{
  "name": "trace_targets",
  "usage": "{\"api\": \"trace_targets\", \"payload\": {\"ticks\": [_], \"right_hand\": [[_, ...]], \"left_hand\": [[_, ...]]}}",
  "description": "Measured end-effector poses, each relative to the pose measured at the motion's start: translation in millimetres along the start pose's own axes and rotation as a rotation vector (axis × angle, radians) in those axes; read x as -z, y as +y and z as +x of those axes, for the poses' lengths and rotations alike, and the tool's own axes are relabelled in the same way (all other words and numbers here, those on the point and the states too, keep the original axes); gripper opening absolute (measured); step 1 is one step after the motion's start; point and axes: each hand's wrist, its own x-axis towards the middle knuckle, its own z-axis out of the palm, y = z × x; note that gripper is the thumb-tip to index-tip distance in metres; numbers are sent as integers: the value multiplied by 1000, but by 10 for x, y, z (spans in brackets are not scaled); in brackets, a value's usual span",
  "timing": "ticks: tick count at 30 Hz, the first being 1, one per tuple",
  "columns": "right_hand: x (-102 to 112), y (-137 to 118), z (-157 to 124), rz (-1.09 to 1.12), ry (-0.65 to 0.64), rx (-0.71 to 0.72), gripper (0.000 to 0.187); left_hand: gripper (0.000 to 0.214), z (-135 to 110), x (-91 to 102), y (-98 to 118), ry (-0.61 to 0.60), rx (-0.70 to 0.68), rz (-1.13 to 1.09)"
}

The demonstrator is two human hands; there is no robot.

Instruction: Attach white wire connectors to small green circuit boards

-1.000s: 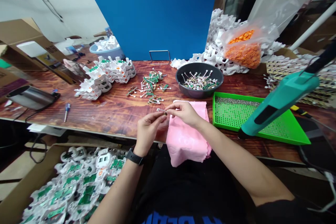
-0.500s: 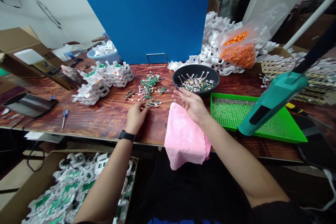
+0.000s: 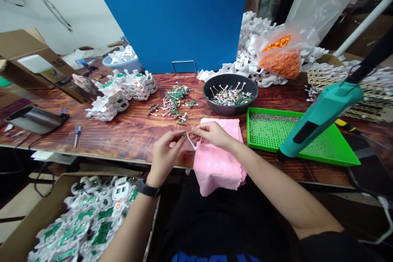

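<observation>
A: What takes up the most room?
B: A brown wood-grained table (image 3: pixel 129 141), right across the middle. Behind it, a flat blue upright panel (image 3: pixel 172 16) fills the upper centre.

A: And at the lower left?
B: A brown cardboard box (image 3: pixel 37 217), heaped with white plastic shells (image 3: pixel 82 217), many bearing green boards.

A: Right of centre?
B: A shallow bright-green plastic tray (image 3: pixel 270 133) with a dotted bottom. Just left of it, a pink cloth (image 3: pixel 217 168) hangs over the table's near edge. A teal electric screwdriver (image 3: pixel 322 116) slants across the tray in view, its dark tip towards the lower left.

A: Smaller still?
B: A stack of white plastic shells (image 3: pixel 125 90) left of centre, a round dark-grey bowl (image 3: pixel 229 109) of wired pieces above the cloth, and a loose pile of small green circuit boards with white leads (image 3: pixel 174 99) to the bowl's left.

A: How are the hands?
B: The left hand (image 3: pixel 166 151) and right hand (image 3: pixel 213 135) meet near the centre, the right one over the cloth's upper left corner. Both are narrowed to a pinch on one small piece with a thin white lead (image 3: pixel 191 142).

A: Where exactly is that piece?
B: Between the fingertips, lead dangling towards the lower right. Its body is mostly hidden.
</observation>
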Motion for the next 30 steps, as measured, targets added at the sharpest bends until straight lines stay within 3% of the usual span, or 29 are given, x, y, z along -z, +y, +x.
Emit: {"api": "trace_targets", "payload": {"ticks": [3,8,17,30], "right_hand": [[13,6,2,16,-24,58,38],[2,65,35,-15,17,72,30],[-1,141,39,-248,69,138,25],[-16,151,27,-309,74,166,22]], "left_hand": [[37,2,-19,7,-23,98,-154],[32,28,2,0,-202,247,-297],[31,7,-23,-10,-217,167,-139],[28,15,-55,-44,-184,187,-163]]}}
